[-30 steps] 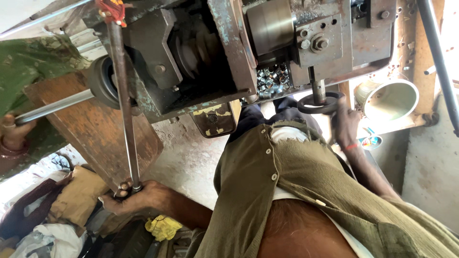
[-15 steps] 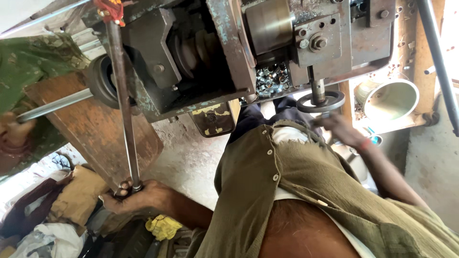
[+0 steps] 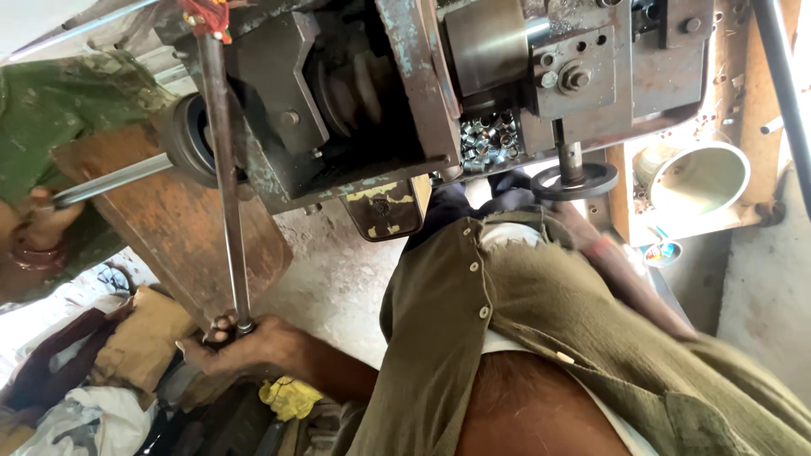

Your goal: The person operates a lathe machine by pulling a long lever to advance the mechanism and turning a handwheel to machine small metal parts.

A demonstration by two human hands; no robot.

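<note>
Workshop, rough concrete floor (image 3: 338, 279), cluttered. Landmark: the big greasy metal machine (image 3: 405, 93) filling the top of the view, looks like a small lathe or turning machine with a stepped pulley behind its frame. Left of the machine, a worn wooden board (image 3: 177, 228) leans under it; a second person in green cloth (image 3: 51, 110) sits further left, their hand (image 3: 46, 219) around a thin bar that runs into the machine's left end. Below the machine, the wearer's olive shirt (image 3: 549, 338) blocks most of the view. Right of the machine, a pale round bowl (image 3: 697, 177) sits on a wooden shelf. Below-left of the machine, rags and bags (image 3: 101, 371) piled on the floor.

Long steel lever rod (image 3: 226, 177) hangs down from the machine's top left; left hand (image 3: 245, 346) is closed tight around its lower end, likely for leverage at full reach. Round black handwheel (image 3: 574, 179) under the machine's right side; right hand (image 3: 596, 241) is just below it, blurred, not on it — can't tell how open the fingers are. Heap of small shiny metal parts (image 3: 483, 139) in the machine's tray.
</note>
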